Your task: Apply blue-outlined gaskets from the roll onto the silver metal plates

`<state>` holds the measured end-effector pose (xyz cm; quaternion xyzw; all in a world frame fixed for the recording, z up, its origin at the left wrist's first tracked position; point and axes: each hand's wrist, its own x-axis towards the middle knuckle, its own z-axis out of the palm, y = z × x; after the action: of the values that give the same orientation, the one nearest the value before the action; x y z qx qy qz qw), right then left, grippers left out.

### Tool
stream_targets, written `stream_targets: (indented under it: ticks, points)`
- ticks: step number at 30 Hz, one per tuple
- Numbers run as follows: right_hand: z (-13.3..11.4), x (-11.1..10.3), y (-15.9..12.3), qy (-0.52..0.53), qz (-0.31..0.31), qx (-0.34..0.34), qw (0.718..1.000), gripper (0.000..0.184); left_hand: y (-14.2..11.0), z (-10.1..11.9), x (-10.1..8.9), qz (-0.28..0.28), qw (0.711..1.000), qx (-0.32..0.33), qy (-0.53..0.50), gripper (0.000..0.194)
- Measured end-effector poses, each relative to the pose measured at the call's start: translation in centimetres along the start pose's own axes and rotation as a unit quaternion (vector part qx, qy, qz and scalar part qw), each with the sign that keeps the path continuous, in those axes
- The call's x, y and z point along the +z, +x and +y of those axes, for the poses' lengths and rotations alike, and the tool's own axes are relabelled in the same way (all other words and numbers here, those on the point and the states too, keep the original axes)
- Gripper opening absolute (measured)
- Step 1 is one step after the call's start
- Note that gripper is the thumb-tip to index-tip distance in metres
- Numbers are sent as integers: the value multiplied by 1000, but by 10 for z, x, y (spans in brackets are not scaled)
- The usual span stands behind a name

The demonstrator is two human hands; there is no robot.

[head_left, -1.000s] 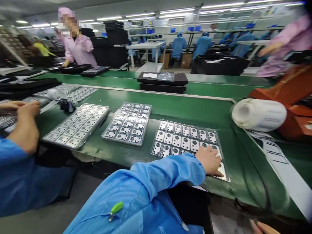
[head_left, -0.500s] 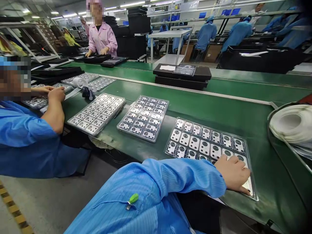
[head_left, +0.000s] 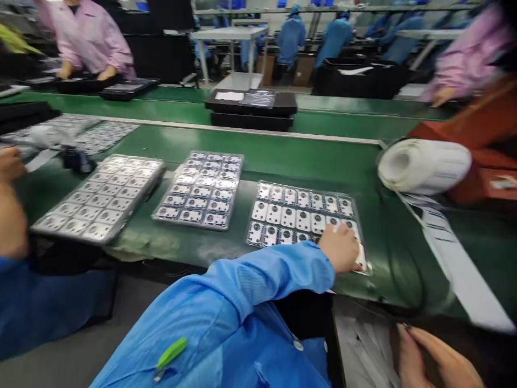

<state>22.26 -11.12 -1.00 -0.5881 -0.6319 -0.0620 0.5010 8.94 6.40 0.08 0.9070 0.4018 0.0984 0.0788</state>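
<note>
My left hand (head_left: 340, 248) rests on the near right corner of a clear plastic tray (head_left: 262, 186), with fingers bent over the plates and the thumb spread apart near the edge. Rows of silver plates (head_left: 302, 220), each with a round hole, fill this tray; my hand and sleeve cover some. At the lower right, my right hand (head_left: 438, 355) is low in front of the bench, thumb and forefinger together at their tips. Something small and dark shows at the fingertips, too blurred to name. A strip of white labels (head_left: 464, 275) hangs down from a roll (head_left: 436, 164) beyond it.
Two more plate-filled trays, a middle one (head_left: 202, 183) and a left one (head_left: 100, 196), lie on the green bench (head_left: 323, 161). A blue-sleeved co-worker's arm (head_left: 12, 215) is at left. Black boxes (head_left: 250, 110) and a red bin (head_left: 484, 140) stand beyond. Pink-clothed people work across.
The view has swung right, so the trays appear further left. My right hand and the label strip have come into view. My left hand stays on the same tray corner.
</note>
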Motion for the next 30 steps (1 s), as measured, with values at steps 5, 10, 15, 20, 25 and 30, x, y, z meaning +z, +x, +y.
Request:
stream_targets:
  ticks: [5,10,15,20,25,30]
  points:
    - [-17,2,7,-52,27,-39,998,14,2,-2,-10,5,993,18,-118,34]
    - [-21,13,2,37,77,160,983,9,-27,6,-23,-1,924,-23,-382,29]
    - [-26,29,1,277,73,383,878,30,-83,7,-23,-68,728,-114,-672,33]
    - [-34,41,-3,325,-2,426,844,33,-108,1,-11,-100,675,-188,-706,50]
    - [-44,45,-8,278,-40,438,854,31,-110,-5,-7,-96,679,-177,-706,55]
    - [-50,43,-6,248,-95,438,859,25,-112,-6,-11,-109,690,-163,-697,55]
